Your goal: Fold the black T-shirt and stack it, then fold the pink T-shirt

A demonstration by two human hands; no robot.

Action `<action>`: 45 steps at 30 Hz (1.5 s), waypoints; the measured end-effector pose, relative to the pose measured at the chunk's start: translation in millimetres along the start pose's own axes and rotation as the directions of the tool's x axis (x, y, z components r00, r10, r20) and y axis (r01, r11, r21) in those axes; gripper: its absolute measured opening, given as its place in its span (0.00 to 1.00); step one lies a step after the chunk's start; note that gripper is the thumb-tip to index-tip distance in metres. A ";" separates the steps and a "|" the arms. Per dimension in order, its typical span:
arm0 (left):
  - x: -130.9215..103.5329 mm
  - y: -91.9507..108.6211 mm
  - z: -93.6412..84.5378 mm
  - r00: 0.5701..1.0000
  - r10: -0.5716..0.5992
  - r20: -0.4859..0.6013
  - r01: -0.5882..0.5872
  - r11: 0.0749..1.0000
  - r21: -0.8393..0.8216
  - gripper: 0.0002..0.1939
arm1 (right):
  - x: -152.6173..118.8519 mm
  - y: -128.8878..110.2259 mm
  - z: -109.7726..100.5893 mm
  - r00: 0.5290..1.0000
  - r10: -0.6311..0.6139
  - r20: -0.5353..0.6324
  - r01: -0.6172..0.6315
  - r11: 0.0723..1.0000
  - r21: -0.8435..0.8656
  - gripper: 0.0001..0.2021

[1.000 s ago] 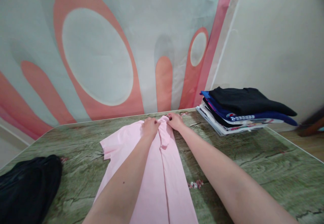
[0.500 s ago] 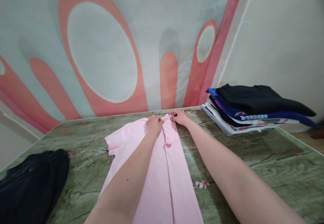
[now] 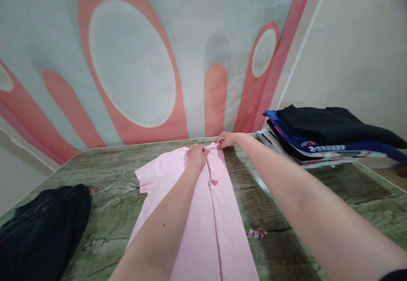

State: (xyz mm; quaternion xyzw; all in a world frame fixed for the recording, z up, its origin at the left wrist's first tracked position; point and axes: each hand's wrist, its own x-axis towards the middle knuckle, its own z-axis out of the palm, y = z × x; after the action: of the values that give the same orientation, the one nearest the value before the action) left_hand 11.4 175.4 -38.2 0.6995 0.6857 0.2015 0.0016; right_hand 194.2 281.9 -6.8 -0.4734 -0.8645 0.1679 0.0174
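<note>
A pink short-sleeved T-shirt (image 3: 203, 213) lies on the table, its right side folded inward with that sleeve turned back over the fold. The left sleeve sticks out to the side. At the shirt's far edge, my left hand (image 3: 196, 156) pinches the fabric near the collar. Just to its right, my right hand (image 3: 226, 139) grips the far right corner of the fold between thumb and fingers. My left forearm crosses over the shirt and hides part of its body.
A pile of folded clothes (image 3: 333, 128), black on top, stands at the right back. Dark garments (image 3: 47, 226) lie at the left. The wood-grain table (image 3: 108, 171) meets a patterned backdrop (image 3: 197, 60) behind. Small printed flowers (image 3: 257, 232) show right of the shirt.
The view has shifted slightly, so the scene sits a little further right. My right forearm has swung outward and up, while both hands stay at the shirt's far edge.
</note>
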 end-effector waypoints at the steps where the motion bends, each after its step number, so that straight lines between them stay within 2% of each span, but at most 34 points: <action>1: -0.2 0.4 -0.4 1.000 0.001 0.004 -0.001 1.000 0.004 0.12 | 0.2 2.0 -0.1 1.000 0.001 -0.009 -0.001 1.000 -0.010 0.08; 8: -1.2 1.4 -0.5 1.000 0.017 0.003 -0.017 0.998 0.056 0.14 | 0.5 8.5 14.4 0.992 0.026 -0.123 -0.029 0.999 -0.022 0.08; 13: -0.5 0.0 0.6 1.000 0.010 0.017 -0.010 0.999 0.034 0.13 | -2.4 11.9 22.7 0.971 0.068 -0.231 -0.065 0.998 0.019 0.07; 16: 0.3 3.1 -4.2 0.995 0.000 -0.096 -0.002 1.000 -0.028 0.07 | -8.0 10.7 30.4 0.944 0.090 -0.316 -0.078 0.996 0.051 0.07; 17: 0.4 5.2 -6.2 0.988 0.023 -0.151 -0.033 0.998 -0.061 0.06 | -10.6 9.6 33.9 0.932 0.099 -0.349 -0.083 0.995 0.062 0.07; 19: -0.1 10.4 -8.5 0.966 0.144 -0.213 -0.172 0.978 -0.119 0.07 | -16.8 6.6 40.9 0.902 0.117 -0.416 -0.090 0.992 0.086 0.06; 22: -2.6 17.1 -4.8 0.912 0.391 -0.121 -0.407 0.897 -0.173 0.08 | -30.0 1.3 46.9 0.847 0.148 -0.510 -0.101 0.988 0.118 0.07; 25: -4.1 17.8 3.8 0.869 0.494 -0.006 -0.487 0.854 -0.181 0.11 | -53.9 -9.3 48.4 0.779 0.150 -0.608 -0.071 0.986 0.153 0.10; 27: -3.3 15.3 7.2 0.873 0.487 0.017 -0.477 0.861 -0.176 0.10 | -78.7 -23.5 51.5 0.761 0.065 -0.645 0.052 0.986 0.160 0.13; 29: -1.4 12.4 7.5 0.886 0.464 0.013 -0.454 0.873 -0.178 0.08 | -108.7 -43.9 58.5 0.784 -0.083 -0.615 0.206 0.970 0.132 0.12; 32: 0.9 10.2 5.4 0.910 0.414 -0.003 -0.409 0.899 -0.153 0.07 | -150.7 -77.3 71.7 0.799 -0.176 -0.575 0.263 0.962 0.072 0.10; 34: 1.3 9.6 4.7 0.934 0.356 -0.011 -0.355 0.929 -0.107 0.06 | -168.2 -94.0 77.1 0.803 -0.219 -0.554 0.270 0.963 0.011 0.10; 38: 0.9 5.8 6.3 0.966 0.258 -0.030 -0.259 0.965 -0.037 0.08 | -176.1 -105.7 76.7 0.803 -0.291 -0.520 0.284 0.954 -0.096 0.11; 45: 8.4 -4.1 11.7 0.974 0.215 -0.065 -0.220 0.973 -0.066 0.07 | -168.6 -103.0 77.7 0.755 -0.375 -0.538 0.321 0.927 -0.197 0.05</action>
State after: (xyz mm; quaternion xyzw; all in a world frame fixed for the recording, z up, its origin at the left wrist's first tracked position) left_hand 10.6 186.9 -47.7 0.7637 0.5969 0.2453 -0.0147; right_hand 188.7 70.5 -26.7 -0.3326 -0.8994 -0.0265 0.2823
